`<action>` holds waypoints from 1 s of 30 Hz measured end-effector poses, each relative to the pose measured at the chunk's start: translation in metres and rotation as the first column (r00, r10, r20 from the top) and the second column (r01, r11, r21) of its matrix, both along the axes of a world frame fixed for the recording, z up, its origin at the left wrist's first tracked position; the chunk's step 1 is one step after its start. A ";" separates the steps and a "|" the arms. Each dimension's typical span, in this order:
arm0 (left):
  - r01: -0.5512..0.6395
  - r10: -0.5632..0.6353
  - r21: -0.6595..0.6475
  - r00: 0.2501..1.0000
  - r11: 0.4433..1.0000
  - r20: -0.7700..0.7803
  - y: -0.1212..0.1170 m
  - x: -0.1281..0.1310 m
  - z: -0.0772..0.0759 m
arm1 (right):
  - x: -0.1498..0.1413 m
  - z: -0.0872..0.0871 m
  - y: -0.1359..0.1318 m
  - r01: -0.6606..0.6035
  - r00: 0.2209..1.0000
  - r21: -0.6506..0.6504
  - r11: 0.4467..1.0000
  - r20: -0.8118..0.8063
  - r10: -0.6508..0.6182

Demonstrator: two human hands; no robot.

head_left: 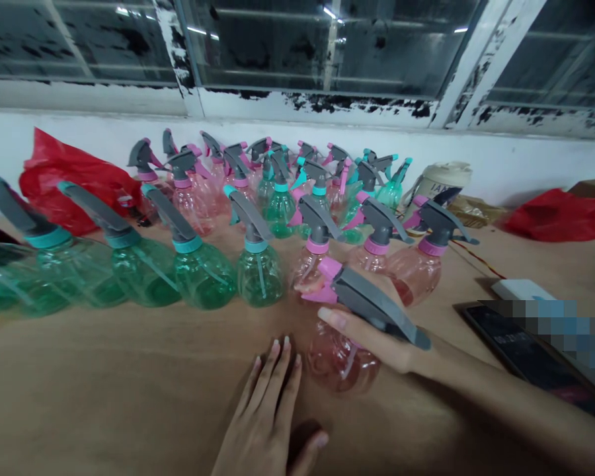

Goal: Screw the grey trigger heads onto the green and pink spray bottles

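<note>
"What is the right hand (389, 344) doing?"

"Holding a pink spray bottle (344, 367) by the neck: the thumb lies across the near side, the other fingers are mostly hidden behind the grey-and-pink head"

"How firm is that?"

"It looks closed around the neck; how hard it presses I cannot tell"

"And where is the bottle?"

"In front of the pink bottles (421, 268) at the right end of the front row, over the wooden table (129, 383); whether its base bears on the wood I cannot make out"

"The left hand (265, 413)?"

"Palm down on the table just left of the bottle, fingers stretched and slightly spread, gripping nothing"

"Which step would you call this?"

"One-handed positioning of the bottle, I judge, though I cannot tell lifting from setting down"

"So the next move calls for what?"

"To my mind, a steady hold at the neck, the bottle kept upright, and room left to its pink neighbours and the green bottles (203, 284) alongside, as those jutting heads could snag"
</note>
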State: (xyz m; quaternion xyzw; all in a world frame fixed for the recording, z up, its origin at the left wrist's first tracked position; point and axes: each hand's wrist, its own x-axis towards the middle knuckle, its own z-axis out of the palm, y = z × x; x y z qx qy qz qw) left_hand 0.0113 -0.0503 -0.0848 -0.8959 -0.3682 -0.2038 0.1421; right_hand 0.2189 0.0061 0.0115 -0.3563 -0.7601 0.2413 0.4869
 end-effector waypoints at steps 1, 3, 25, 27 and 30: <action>0.002 -0.002 -0.008 1.000 1.000 0.000 0.000 0.000 0.000 | -0.001 -0.001 0.002 -0.001 1.000 0.022 1.000 -0.012 0.001; 0.006 -0.006 -0.017 1.000 1.000 -0.006 0.000 -0.001 0.001 | -0.002 -0.002 0.005 -0.004 0.999 0.052 0.999 -0.034 0.006; -0.039 0.040 -0.034 0.999 0.999 0.004 0.013 -0.001 -0.004 | -0.002 -0.005 0.004 0.029 1.000 0.001 1.000 -0.003 -0.029; -0.035 0.036 -0.047 0.999 0.998 0.001 0.014 -0.002 -0.004 | -0.002 -0.005 0.004 0.018 1.000 0.003 1.000 -0.011 -0.018; -0.029 0.030 -0.056 1.000 0.998 0.008 0.014 -0.002 -0.005 | -0.002 -0.004 0.005 0.010 1.000 -0.002 1.000 -0.009 -0.010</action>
